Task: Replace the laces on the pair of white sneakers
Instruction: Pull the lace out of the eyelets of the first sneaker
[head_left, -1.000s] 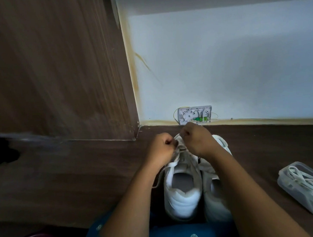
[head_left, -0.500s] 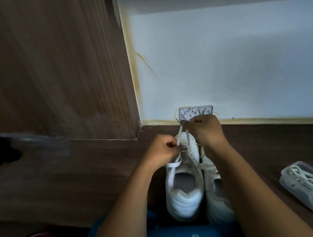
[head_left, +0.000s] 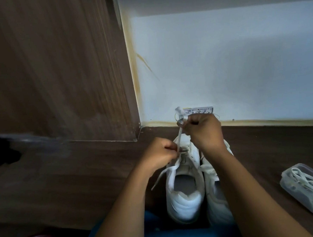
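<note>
— How does the person's grip stand?
— The right hand [head_left: 204, 132] is curled tight round a flat white shoelace [head_left: 179, 135]. The lace runs taut from the fist down toward 7 o'clock, and its short end pokes out of the fist at 10 o'clock. The left hand [head_left: 161, 152] has thumb and fingers pinched together on the same lace, where it meets the eyelets.
— Whose eyelets?
— Those of the left white leather sneaker [head_left: 185, 206]. It stands with its heel toward the person and its toe at 12 o'clock. A slack stretch of lace trails off its collar toward 8 o'clock.
— And its mate?
— The right white sneaker [head_left: 214, 210] stands touching it at 3 o'clock, partly hidden under the right forearm.
— What carries them?
— A dark brown wooden table [head_left: 82, 177]. At 4 o'clock from the shoes, well apart, lies a clear plastic box [head_left: 284, 182] holding loose white laces [head_left: 302, 181]. At 12 o'clock a pale wall [head_left: 221, 59] rises, with a small white wall box [head_left: 201, 111] just behind the right hand. A brown wood-grain panel [head_left: 57, 69] stands at 10 o'clock.
</note>
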